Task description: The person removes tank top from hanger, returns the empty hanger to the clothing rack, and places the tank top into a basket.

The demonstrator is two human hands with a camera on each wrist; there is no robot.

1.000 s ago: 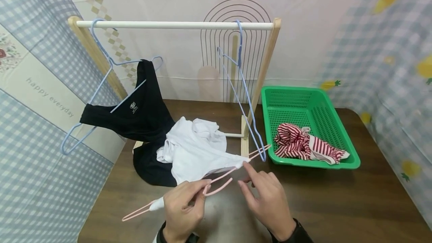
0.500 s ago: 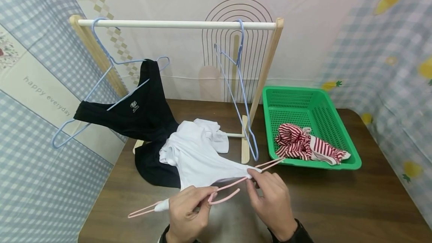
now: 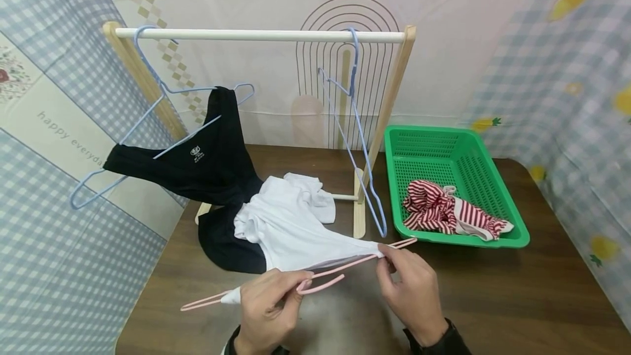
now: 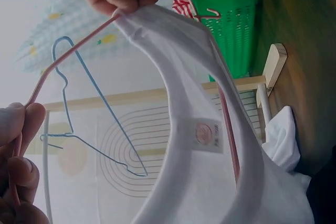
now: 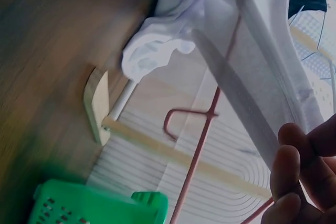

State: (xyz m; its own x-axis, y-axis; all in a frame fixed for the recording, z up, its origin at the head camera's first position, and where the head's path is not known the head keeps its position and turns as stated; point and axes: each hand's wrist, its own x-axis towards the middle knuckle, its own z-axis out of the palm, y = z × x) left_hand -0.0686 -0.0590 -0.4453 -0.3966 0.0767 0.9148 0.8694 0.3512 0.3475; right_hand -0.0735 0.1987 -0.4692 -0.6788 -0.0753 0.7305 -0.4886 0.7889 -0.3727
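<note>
Pinching white sleeveless top (image 3: 291,232) and pink wire hanger (image 3: 345,265)

Low at centre, our left hand (image 3: 270,301) holds the hanger near its hook (image 3: 322,286); our right hand (image 3: 413,289) pinches the top's strap (image 3: 365,246). The hanger's long axis rises from lower left toward right of centre, its hook tip pointing right. We see the top spread just above.

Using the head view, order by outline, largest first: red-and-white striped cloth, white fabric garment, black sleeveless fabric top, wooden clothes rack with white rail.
1. Wooden clothes rack
2. Black sleeveless top and white garment: unsure, since white overlaps black
3. Red-and-white striped cloth
</note>
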